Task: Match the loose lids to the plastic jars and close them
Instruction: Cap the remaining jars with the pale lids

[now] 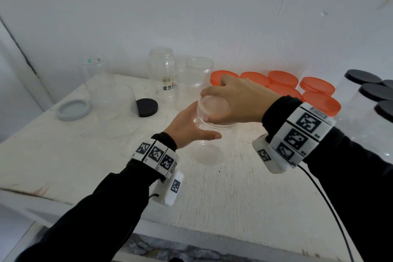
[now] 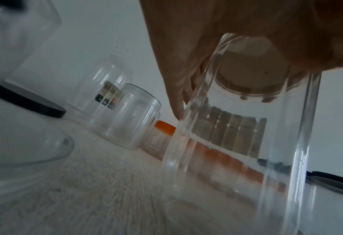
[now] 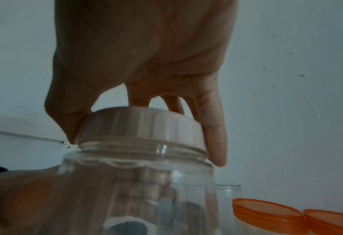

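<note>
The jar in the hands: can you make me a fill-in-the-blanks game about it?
1. The right hand grips a clear ___ on top of the jar.
2. The left hand holds the jar's ___.
3. The lids lying behind the hands are ___.

Missing words: lid; side; orange

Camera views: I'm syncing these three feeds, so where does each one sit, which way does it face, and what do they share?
Head: above, facing down at the table; both sleeved forearms, left hand, right hand.
Left wrist: low by the table, facing up along the clear jar; left fingers.
Right wrist: beside the jar, facing up at the pale lid; the right hand's grip on it.
Shared: jar, lid, orange lids.
</note>
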A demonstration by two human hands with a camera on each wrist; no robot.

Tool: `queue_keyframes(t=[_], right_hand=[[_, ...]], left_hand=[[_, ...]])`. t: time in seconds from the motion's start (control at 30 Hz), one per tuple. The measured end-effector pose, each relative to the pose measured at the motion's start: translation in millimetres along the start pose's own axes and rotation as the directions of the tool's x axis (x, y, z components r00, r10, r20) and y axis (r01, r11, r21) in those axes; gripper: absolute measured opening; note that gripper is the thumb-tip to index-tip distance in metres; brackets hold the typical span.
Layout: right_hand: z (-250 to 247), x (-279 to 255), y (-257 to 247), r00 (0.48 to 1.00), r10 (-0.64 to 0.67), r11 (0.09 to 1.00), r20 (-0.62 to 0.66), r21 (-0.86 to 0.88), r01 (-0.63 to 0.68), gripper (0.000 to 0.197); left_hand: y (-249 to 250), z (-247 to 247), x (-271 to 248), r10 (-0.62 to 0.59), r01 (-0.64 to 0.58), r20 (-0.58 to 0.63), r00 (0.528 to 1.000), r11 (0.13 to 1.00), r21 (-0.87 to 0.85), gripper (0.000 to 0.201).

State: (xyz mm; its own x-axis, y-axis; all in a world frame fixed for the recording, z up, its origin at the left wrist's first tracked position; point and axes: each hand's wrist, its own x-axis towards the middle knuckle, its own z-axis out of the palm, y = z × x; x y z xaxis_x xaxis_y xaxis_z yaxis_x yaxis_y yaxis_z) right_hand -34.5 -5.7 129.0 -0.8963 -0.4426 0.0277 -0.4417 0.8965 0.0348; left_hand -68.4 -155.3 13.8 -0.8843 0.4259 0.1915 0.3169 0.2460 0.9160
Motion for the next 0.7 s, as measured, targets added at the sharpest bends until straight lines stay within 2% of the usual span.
queue_keyframes(t=[0.13,0.2,0.27,0.37,0.43,0.57,0.63,0.7], right_hand=[[-1.5,4.3,1.1,1.0,-0.006,0.999,0.006,0.046,0.005,0.056],[-6.5,9.2,0.8,0.999,-0.016,0.994,-0.046,0.107,0.02,0.058],[-16.8,16.8,-1.0,0.993,-0.028,0.985,-0.116,0.167,0.047,0.064],[-36.7,30.1,-7.5,0.979,-0.058,0.977,-0.194,0.192,0.096,0.075],[-46.0,41.8,-11.9,0.961,-0.057,0.97,-0.272,0.213,0.118,0.076],[-51.0,75.3,-16.5,0.9,-0.04,0.954,-0.435,0.251,0.164,0.072],[-52.2,93.4,-18.9,0.872,-0.024,0.945,-0.489,0.274,0.179,0.073],[-54.2,111.2,-24.3,0.849,-0.002,0.928,-0.528,0.315,0.198,0.077]], left_hand=[[6.7,-5.6,1.7,-0.014,0.014,-0.004,1.0,1.0,0.014,0.088],[15.4,-14.1,1.8,0.026,-0.025,-0.064,0.998,1.0,0.014,0.083],[27.5,-30.0,2.1,0.095,-0.093,-0.113,0.989,0.995,0.022,0.087],[45.8,-68.4,2.3,0.161,-0.159,-0.13,0.978,0.987,0.026,0.085],[51.2,-101.8,2.0,0.17,-0.165,-0.194,0.966,0.985,0.041,0.078],[41.1,-174.7,-3.3,0.215,-0.134,-0.414,0.885,0.967,0.215,0.044],[26.5,-209.4,-3.8,0.25,-0.084,-0.475,0.844,0.936,0.343,0.04],[9.2,-241.2,-1.7,0.282,-0.024,-0.474,0.834,0.877,0.48,0.043]])
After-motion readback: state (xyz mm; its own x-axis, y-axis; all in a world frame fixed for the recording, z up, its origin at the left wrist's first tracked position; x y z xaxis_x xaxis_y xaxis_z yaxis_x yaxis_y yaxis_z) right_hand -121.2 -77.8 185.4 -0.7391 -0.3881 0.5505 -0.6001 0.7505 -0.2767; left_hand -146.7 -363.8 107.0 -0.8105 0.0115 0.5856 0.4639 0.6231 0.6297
